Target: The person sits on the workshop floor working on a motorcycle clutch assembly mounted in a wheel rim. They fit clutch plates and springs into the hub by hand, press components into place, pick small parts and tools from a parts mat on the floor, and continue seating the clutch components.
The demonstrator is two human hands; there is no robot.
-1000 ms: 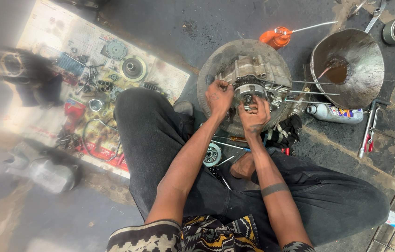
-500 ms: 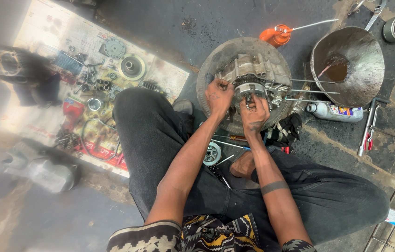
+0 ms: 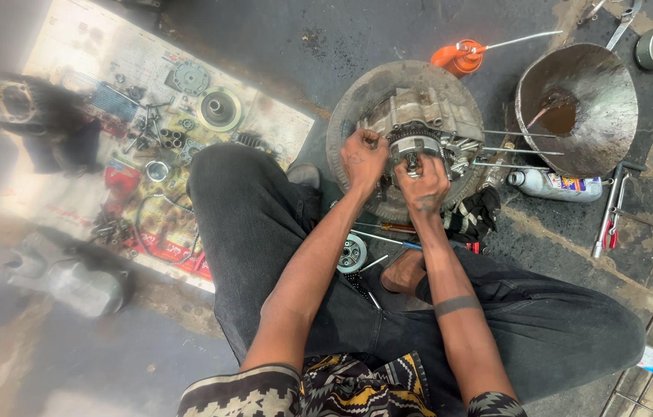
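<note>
Seated on the floor, the person has the engine block lying in a round pan just beyond the knees, left hand clenched on its left edge, right hand nearer, fingers closed around the central clutch hub.

A repair workshop floor: an engine block, oil can and scattered parts.
</note>
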